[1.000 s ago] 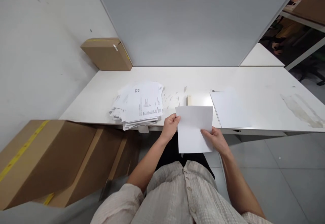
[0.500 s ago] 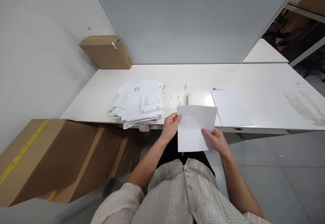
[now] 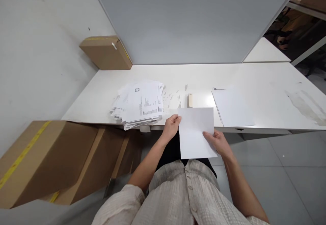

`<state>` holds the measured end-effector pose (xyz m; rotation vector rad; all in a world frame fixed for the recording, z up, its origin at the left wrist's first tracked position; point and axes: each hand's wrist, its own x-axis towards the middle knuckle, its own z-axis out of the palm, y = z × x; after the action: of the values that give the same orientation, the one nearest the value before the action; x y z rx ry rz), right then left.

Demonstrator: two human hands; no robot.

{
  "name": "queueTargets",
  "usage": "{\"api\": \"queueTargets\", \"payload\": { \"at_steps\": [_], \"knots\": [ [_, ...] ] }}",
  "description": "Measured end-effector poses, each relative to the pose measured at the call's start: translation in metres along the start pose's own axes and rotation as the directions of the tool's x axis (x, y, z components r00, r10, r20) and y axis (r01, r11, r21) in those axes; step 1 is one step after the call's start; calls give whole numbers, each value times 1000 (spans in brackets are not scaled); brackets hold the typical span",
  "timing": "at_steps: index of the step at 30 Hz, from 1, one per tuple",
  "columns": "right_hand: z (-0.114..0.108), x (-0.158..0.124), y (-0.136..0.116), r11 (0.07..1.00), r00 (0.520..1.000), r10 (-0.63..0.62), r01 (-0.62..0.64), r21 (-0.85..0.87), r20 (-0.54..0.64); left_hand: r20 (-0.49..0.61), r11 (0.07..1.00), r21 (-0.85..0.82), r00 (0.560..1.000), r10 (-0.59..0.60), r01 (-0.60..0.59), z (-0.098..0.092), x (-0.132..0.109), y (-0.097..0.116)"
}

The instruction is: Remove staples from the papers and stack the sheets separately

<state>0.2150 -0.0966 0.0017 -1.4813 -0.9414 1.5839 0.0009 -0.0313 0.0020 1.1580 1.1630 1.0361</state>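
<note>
A white sheet of paper (image 3: 195, 133), blank on the side facing me, is held over my lap at the desk's front edge. My left hand (image 3: 172, 126) pinches its upper left edge between thumb and fingers. At the right edge, my right hand (image 3: 217, 141) grips the sheet, thumb on top and fingers hidden behind. Just beyond the sheet lies a small beige block (image 3: 190, 100). To the left is an untidy stack of printed papers (image 3: 145, 102). A thinner pile of blank white sheets (image 3: 233, 107) lies to the right.
The white desk (image 3: 267, 96) meets a grey partition (image 3: 188, 24) at the back. A cardboard box (image 3: 107, 53) stands in the far left corner. Larger cardboard boxes (image 3: 51, 157) are on the floor at lower left. Dark smudges (image 3: 304, 106) mark the desk's right side.
The sheet has come slightly lower and tilted, its bottom edge now nearer my body. More of the beige block shows. Both hands keep their hold.
</note>
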Motion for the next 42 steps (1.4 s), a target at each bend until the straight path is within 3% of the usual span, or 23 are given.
{"api": "queueTargets", "payload": {
  "at_steps": [4, 7, 10, 13, 18, 32, 37, 42],
  "knots": [
    [-6, -6, 7, 984, 987, 156, -153, 93, -25, -56, 946, 300, 987, 150, -127, -5, 4, -7],
    [-7, -7, 11, 970, 975, 204, -189, 151, -84, -8, 823, 516, 960, 280, -235, -4, 11, -5],
    [-8, -2, 14, 965, 969, 212, -188, 182, -126, 74, 694, 622, 910, 409, -362, 0, 25, -3],
    [-11, 6, 15, 964, 964, 216, -186, 189, -154, 138, 619, 654, 873, 468, -435, 6, 43, -5],
    [-17, 15, 11, 972, 957, 201, -170, 160, -207, 205, 559, 687, 862, 465, -464, 14, 62, -16],
    [-22, 19, 9, 982, 975, 175, -163, 98, -135, 221, 455, 775, 863, 455, -439, 17, 63, -23],
    [-23, 13, 3, 990, 977, 134, -127, 55, -163, 250, 418, 785, 852, 461, -457, 15, 63, -22],
    [-57, 8, -18, 998, 958, 19, -35, -51, -287, 249, 450, 747, 833, 493, -490, 14, 60, -22]
  ]
}}
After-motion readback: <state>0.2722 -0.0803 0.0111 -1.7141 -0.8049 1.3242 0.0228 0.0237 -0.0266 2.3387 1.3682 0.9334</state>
